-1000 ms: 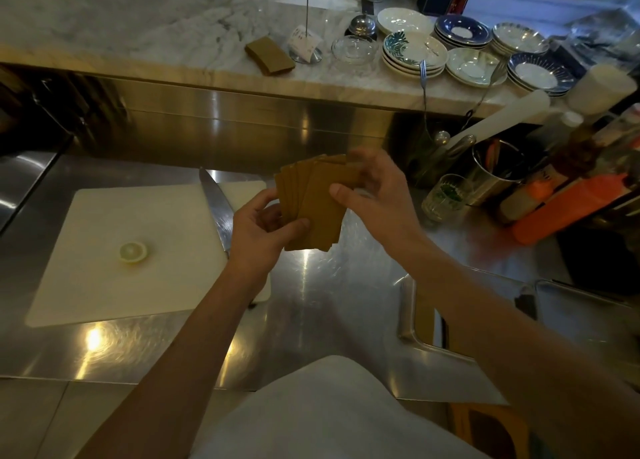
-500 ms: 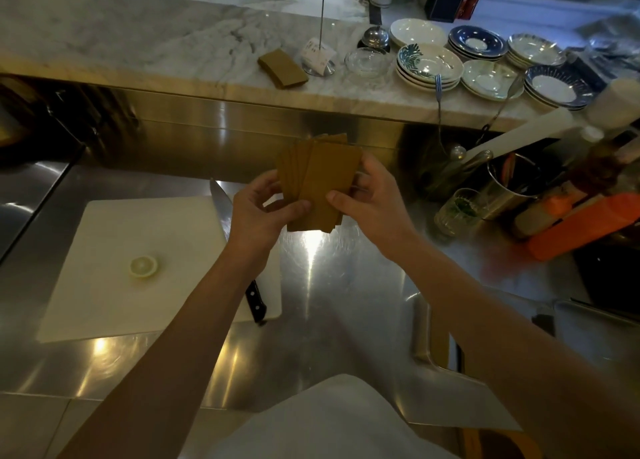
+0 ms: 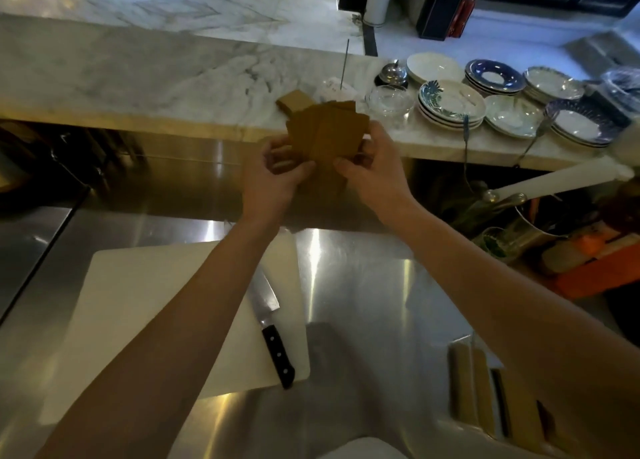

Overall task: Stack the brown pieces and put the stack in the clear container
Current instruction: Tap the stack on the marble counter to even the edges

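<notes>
The brown pieces (image 3: 325, 134) are being held up as a loose fan above the steel surface (image 3: 360, 285), in front of the marble ledge (image 3: 156, 77). The left hand (image 3: 273, 178) is pinching the fan's lower left edge between thumb and fingers, and the right hand (image 3: 372, 171) is gripping its lower right side, thumb pressing on the front piece. A second small brown stack (image 3: 294, 100) is lying flat on the ledge just behind the fan. A clear glass bowl (image 3: 389, 100) is sitting to its right, possibly the container, though the blur is making that hard to confirm. Stacked patterned plates (image 3: 450, 103) are crowding the ledge's right end. Below the arms, a white cutting board (image 3: 138, 302) is resting on the surface with a black-handled knife (image 3: 272, 330) lying along its right edge. Orange squeeze bottles (image 3: 595, 261) and a metal utensil pot (image 3: 533, 223) are standing at the far right.
</notes>
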